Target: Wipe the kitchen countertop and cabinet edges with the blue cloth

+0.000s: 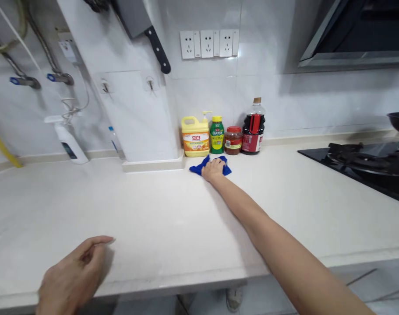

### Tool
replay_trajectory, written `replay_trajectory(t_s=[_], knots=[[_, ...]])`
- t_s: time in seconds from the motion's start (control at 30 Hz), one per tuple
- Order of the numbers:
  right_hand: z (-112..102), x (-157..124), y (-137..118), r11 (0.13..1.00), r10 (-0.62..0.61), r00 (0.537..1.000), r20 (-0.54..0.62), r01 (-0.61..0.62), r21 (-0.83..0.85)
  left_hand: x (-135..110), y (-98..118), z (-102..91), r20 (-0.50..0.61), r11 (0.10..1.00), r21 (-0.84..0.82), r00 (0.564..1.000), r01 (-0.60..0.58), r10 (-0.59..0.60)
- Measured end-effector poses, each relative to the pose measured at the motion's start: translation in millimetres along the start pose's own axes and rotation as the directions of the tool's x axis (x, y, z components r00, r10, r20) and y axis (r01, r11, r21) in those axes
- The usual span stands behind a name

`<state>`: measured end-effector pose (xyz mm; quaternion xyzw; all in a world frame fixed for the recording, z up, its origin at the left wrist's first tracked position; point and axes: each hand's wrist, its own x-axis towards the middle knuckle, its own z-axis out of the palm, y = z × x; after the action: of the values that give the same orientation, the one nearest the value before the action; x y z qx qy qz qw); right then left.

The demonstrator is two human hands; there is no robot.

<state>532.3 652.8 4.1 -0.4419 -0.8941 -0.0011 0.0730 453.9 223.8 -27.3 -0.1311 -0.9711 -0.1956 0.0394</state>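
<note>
My right hand [213, 168] reaches far across the white countertop [160, 214] and presses on a crumpled blue cloth [226, 169] with fingers spread over it. Just behind the cloth stand a yellow dish-soap jug [195, 139] with a pump and a green bottle [217, 134] with a yellow cap. To their right are a red-lidded jar [233, 141] and a large dark sauce bottle [252, 129]. My left hand [75, 273] hovers at the counter's front edge, loosely bent with a gap between its fingers, holding nothing.
A black gas stove [360, 162] lies at the right under a range hood [357, 35]. A white spray bottle [69, 142] and a clear bottle [116, 143] stand at the back left. A cleaver [143, 33] hangs on the wall pillar [136, 113] beside wall sockets [207, 44].
</note>
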Motion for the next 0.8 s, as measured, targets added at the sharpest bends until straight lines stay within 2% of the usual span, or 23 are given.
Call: replay_trajectory(t_s=[0.1, 0.2, 0.3, 0.4, 0.5, 0.57, 0.63, 0.7, 0.8], knots=[[0.1, -26.6, -41.2, 0.977, -0.209, 0.977, -0.032, 0.210, 0.046, -10.8, 15.8, -10.9, 0.042, 0.996, -0.078, 0.998, 0.041, -0.037], [-1.5, -57.1, -54.9, 0.927, -0.362, 0.930, -0.068, 0.366, 0.079, -17.0, 22.8, -17.0, 0.024, 0.995, -0.096, 0.999, -0.020, 0.022], [-4.8, -94.2, -45.9, 0.871, -0.475, 0.874, -0.097, 0.483, 0.092, -20.6, 24.7, -20.6, 0.011, 0.992, -0.113, 0.999, -0.049, 0.051], [-8.2, -139.2, -18.7, 0.803, -0.580, 0.807, -0.110, 0.589, 0.089, -21.9, 22.5, -21.1, 0.006, 0.990, -0.130, 0.998, -0.059, 0.060], [-9.5, -183.4, 28.7, 0.701, -0.683, 0.714, -0.153, 0.700, 0.137, -23.8, 19.0, -20.4, -0.031, 0.985, -0.144, 0.995, -0.099, 0.096], [-8.5, -205.8, 72.5, 0.649, -0.711, 0.675, -0.195, 0.737, 0.188, -27.3, 19.1, -21.2, -0.038, 0.979, -0.157, 0.992, -0.128, 0.123], [-5.4, -219.7, 125.0, 0.652, -0.694, 0.684, -0.225, 0.730, 0.206, -32.8, 22.0, -23.3, -0.025, 0.974, -0.163, 0.988, -0.157, 0.155], [0.3, -225.7, 184.3, 0.708, -0.639, 0.725, -0.258, 0.685, 0.171, -39.6, 25.8, -25.5, -0.044, 0.958, -0.177, 0.975, -0.224, 0.219], [13.1, -225.2, 281.8, 0.805, -0.530, 0.783, -0.327, 0.585, 0.098, -52.6, 22.6, -26.3, -0.199, 0.905, -0.190, 0.917, -0.382, 0.345]])
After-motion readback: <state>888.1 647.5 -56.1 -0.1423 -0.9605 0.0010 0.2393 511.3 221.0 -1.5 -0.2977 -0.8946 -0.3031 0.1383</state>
